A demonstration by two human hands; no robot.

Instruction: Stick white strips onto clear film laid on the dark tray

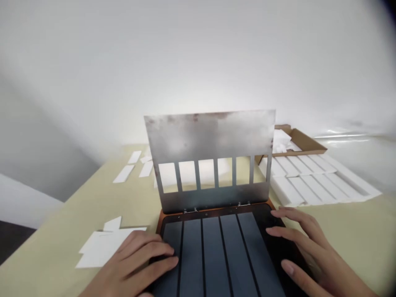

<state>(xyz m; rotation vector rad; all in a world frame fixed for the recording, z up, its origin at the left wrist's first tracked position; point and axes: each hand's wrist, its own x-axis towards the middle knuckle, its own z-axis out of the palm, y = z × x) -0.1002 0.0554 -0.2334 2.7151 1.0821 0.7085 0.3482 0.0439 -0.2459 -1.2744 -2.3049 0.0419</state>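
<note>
Open hands (pixel 134 258) on black slotted tray (pixel 266 222)

Pale beige surface (pixel 346 243). On it: dark slotted board (pixel 213 255) with orange edge, hinged steel plate (pixel 210 140) standing upright at its far side. Loose white strips (pixel 128 167) far left, white sheet pile (pixel 102 247) near left, white grooved block (pixel 309 181) right, cardboard box (pixel 301 140) behind it.
</note>
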